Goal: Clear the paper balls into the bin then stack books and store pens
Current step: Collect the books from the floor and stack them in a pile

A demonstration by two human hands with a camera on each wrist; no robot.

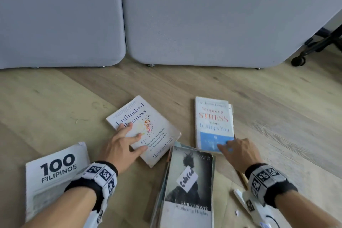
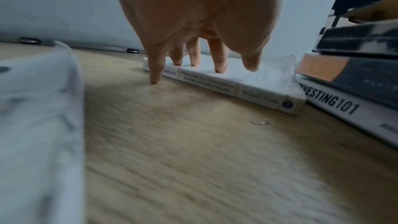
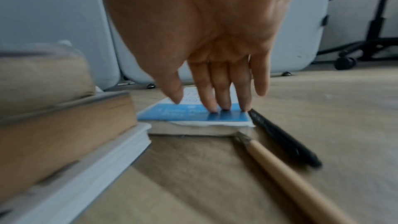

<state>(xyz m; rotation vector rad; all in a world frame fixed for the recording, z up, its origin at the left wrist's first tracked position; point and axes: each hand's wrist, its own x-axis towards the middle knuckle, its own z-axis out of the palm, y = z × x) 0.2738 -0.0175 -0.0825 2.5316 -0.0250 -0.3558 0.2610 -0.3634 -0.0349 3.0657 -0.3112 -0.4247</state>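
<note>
A: Where are the hands at this moment?

B: The left hand (image 1: 124,141) lies spread and flat on the white book "Unfinished Business" (image 1: 148,131), in the middle of the head view. Its fingertips (image 2: 219,67) press on the cover and the little finger reaches over the spine to the wooden floor (image 2: 193,159). It holds nothing. The right hand (image 1: 237,151) is also open, with straight fingers (image 3: 212,103) on the blue lower part of the "Stopping Stress" book (image 1: 212,122), right of centre.

A: And the other things of the task?

B: A stack topped by "Wuthering Heights" (image 1: 190,187) stands at the lower middle, and the "100 Filipinos" book (image 1: 55,170) at the lower left. A black pen (image 3: 284,140) lies touching the right edge of the blue book, and a wooden pencil (image 3: 286,171) just beside its near corner. I see no paper ball and no bin.

A: What may go wrong?

B: I think flat fingers only slide a book. If the right hand drags its book, the edge can push the black pen away. The worn cover may also bend or tear when lifted. Two books put on the stack together could make it lean.
</note>
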